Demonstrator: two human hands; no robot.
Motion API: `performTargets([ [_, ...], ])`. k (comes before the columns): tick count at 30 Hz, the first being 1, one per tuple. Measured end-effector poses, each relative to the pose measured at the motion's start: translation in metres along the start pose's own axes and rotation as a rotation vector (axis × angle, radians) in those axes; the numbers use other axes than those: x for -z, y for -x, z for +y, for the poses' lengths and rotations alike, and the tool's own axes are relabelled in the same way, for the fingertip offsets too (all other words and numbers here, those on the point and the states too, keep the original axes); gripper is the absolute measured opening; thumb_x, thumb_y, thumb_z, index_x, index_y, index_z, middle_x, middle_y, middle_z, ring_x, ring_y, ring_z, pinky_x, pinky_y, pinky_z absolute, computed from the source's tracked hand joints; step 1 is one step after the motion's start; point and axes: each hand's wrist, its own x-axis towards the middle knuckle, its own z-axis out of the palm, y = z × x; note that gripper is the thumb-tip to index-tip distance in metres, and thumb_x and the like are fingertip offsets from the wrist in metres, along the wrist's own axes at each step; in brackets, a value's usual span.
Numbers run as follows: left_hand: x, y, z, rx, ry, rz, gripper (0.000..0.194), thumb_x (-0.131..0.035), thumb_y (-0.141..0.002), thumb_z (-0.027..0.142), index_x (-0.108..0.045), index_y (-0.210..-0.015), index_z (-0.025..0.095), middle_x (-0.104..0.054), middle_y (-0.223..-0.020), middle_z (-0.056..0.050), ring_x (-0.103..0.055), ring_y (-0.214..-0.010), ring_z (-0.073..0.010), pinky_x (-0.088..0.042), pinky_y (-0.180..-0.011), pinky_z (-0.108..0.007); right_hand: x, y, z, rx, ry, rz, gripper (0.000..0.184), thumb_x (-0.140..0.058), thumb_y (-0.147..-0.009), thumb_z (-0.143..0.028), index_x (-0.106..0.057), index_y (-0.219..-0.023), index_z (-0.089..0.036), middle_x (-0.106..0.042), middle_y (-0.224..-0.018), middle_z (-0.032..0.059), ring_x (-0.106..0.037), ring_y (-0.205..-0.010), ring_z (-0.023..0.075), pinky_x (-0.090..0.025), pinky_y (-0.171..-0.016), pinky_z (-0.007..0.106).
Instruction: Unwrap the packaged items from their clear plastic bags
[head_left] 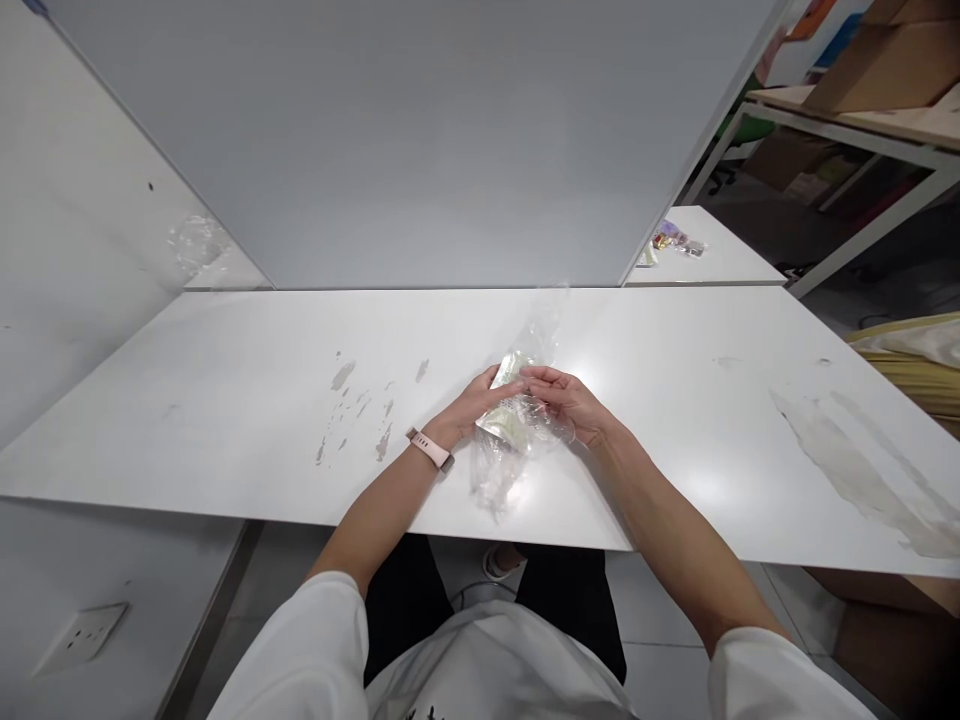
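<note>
Near the middle of the white table, my left hand [480,398] grips a flat, pale green printed packet [504,424], its thumb lying across the front. Clear plastic wrap [501,478] surrounds the packet, spreading below it toward the table's front edge and above it toward the panel. My right hand [564,398] is at the packet's right side, fingers bent and pinched at the clear plastic close to the left thumb. What exactly lies between the right fingertips is too small to make out. A pink watch band is on my left wrist.
A grey panel [450,140] stands upright along the back edge of the white table [247,400]. Crumpled clear plastic [199,245] lies at the back left. Beyond the panel at right are small colourful packets [675,238]. A cardboard box [889,65] sits on another table.
</note>
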Motion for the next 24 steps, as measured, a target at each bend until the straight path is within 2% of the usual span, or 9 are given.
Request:
performTargets([
  [3,0.007,-0.001,0.000,0.064,-0.031,0.041,0.056,-0.085,-0.072,0.034,-0.062,-0.120,0.017,-0.072,-0.110,-0.010,-0.069,-0.097,-0.0252,-0.053,-0.089,-0.039,0.000,-0.001,-0.006,0.010,-0.010,0.123,0.039,-0.080,-0.065,-0.027,-0.071,-0.103,-0.020,-0.068,-0.081,0.0000,-0.042,-0.049,0.0053,-0.038,-0.045,0.022],
  [6,0.016,-0.003,0.004,0.105,0.000,0.139,0.052,-0.084,-0.071,0.029,-0.062,-0.117,0.015,-0.073,-0.102,-0.010,-0.071,-0.088,-0.0247,-0.056,-0.079,-0.039,0.009,-0.002,-0.016,0.077,0.000,0.240,0.036,-0.070,-0.060,-0.024,-0.066,-0.095,-0.021,-0.059,-0.071,-0.0031,-0.033,-0.047,0.0058,-0.027,-0.041,0.022],
  [11,0.028,-0.003,0.015,0.075,-0.063,0.380,0.057,-0.080,-0.072,0.016,-0.057,-0.124,0.013,-0.071,-0.118,-0.014,-0.071,-0.097,-0.0240,-0.058,-0.081,-0.034,0.028,0.000,-0.026,0.120,0.126,0.452,0.034,-0.059,-0.058,-0.024,-0.064,-0.092,-0.020,-0.055,-0.067,-0.0023,-0.023,-0.046,0.0064,-0.016,-0.042,0.024],
  [13,0.030,-0.003,0.015,0.067,-0.087,0.422,0.068,-0.078,-0.073,0.014,-0.051,-0.134,0.014,-0.068,-0.126,-0.016,-0.070,-0.103,-0.0243,-0.058,-0.084,-0.035,0.033,0.002,-0.024,0.114,0.271,0.573,0.036,-0.059,-0.061,-0.024,-0.066,-0.097,-0.019,-0.060,-0.072,0.0001,-0.027,-0.047,0.0075,-0.019,-0.045,0.025],
  [15,0.031,-0.004,0.014,0.046,-0.166,0.437,0.081,-0.078,-0.073,0.015,-0.041,-0.146,0.017,-0.064,-0.132,-0.016,-0.068,-0.107,-0.0253,-0.057,-0.088,-0.036,0.036,0.003,-0.020,0.157,0.478,0.667,0.037,-0.058,-0.066,-0.025,-0.068,-0.102,-0.021,-0.066,-0.082,0.0026,-0.039,-0.053,0.0105,-0.030,-0.050,0.027],
  [18,0.031,-0.004,0.010,-0.006,-0.441,0.491,0.091,-0.076,-0.076,0.020,-0.030,-0.154,0.020,-0.058,-0.139,-0.017,-0.062,-0.121,-0.0288,-0.052,-0.098,-0.041,0.039,0.004,-0.014,0.212,0.761,0.722,0.037,-0.054,-0.076,-0.029,-0.067,-0.111,-0.025,-0.069,-0.096,0.0046,-0.055,-0.069,0.0170,-0.042,-0.065,0.032],
  [21,0.028,-0.003,0.008,-0.110,-0.823,0.590,0.085,-0.070,-0.080,0.022,-0.030,-0.155,0.019,-0.044,-0.152,-0.017,-0.042,-0.140,-0.0327,-0.041,-0.111,-0.047,0.038,0.005,-0.012,0.269,0.956,0.788,0.042,-0.052,-0.082,-0.030,-0.063,-0.122,-0.024,-0.067,-0.116,0.0089,-0.060,-0.093,0.0255,-0.046,-0.081,0.041],
  [23,0.023,-0.002,0.007,-0.225,-1.040,0.605,0.075,-0.064,-0.084,0.020,-0.035,-0.153,0.022,-0.038,-0.156,-0.014,-0.032,-0.146,-0.0315,-0.034,-0.116,-0.049,0.034,0.004,-0.011,0.386,1.063,0.833,0.041,-0.052,-0.084,-0.031,-0.063,-0.124,-0.023,-0.063,-0.123,0.0110,-0.055,-0.110,0.0300,-0.044,-0.091,0.047],
  [24,0.020,-0.002,0.005,-0.282,-1.117,0.586,0.069,-0.061,-0.086,0.019,-0.038,-0.151,0.024,-0.039,-0.156,-0.012,-0.030,-0.147,-0.0300,-0.031,-0.118,-0.049,0.031,0.004,-0.009,0.455,1.097,0.812,0.039,-0.051,-0.086,-0.032,-0.064,-0.122,-0.023,-0.063,-0.124,0.0111,-0.052,-0.114,0.0307,-0.043,-0.095,0.048],
])
